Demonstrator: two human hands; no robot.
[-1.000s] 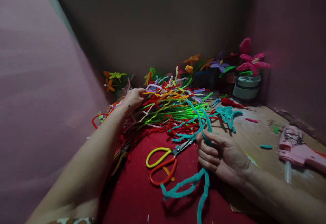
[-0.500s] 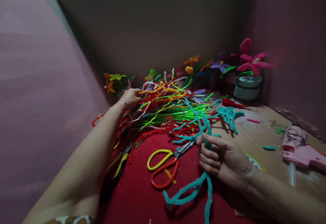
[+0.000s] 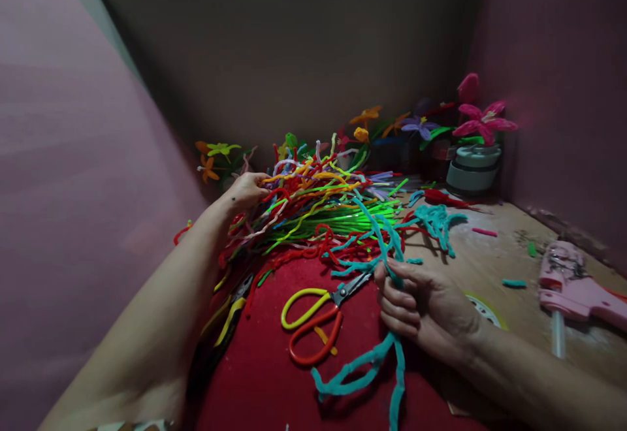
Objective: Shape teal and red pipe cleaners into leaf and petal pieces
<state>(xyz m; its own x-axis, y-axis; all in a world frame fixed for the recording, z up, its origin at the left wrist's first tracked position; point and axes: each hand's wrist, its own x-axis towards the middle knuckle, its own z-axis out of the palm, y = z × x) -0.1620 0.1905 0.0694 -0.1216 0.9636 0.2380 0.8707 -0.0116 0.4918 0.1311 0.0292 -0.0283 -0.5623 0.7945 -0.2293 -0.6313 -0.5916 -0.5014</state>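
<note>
In my right hand (image 3: 421,294) are turquoise pipe cleaners (image 3: 360,369), pinched between thumb and curled fingers, their strands spreading above the grip and hanging below it. My left hand (image 3: 247,191) reaches to the left end of a heaped pile of coloured pipe cleaners (image 3: 313,212). Its thumb and fingers close on some strands there, the fingertips partly hidden. Scissors (image 3: 337,297) with one yellow and one orange handle lie beside my right hand, blades toward it. Another turquoise bunch (image 3: 438,222) lies beyond that hand.
Yellow-and-black pliers (image 3: 232,313) lie on the red surface (image 3: 245,385) by my left forearm. At right are a pink glue gun (image 3: 568,281) and a partly covered round spool (image 3: 484,312). Pipe-cleaner flowers (image 3: 484,121) stand along the back, by a grey-green pot (image 3: 473,168).
The whole view has shifted slightly to the left. Both hands keep almost the same place and grip; the left hand has barely moved at the pile.
</note>
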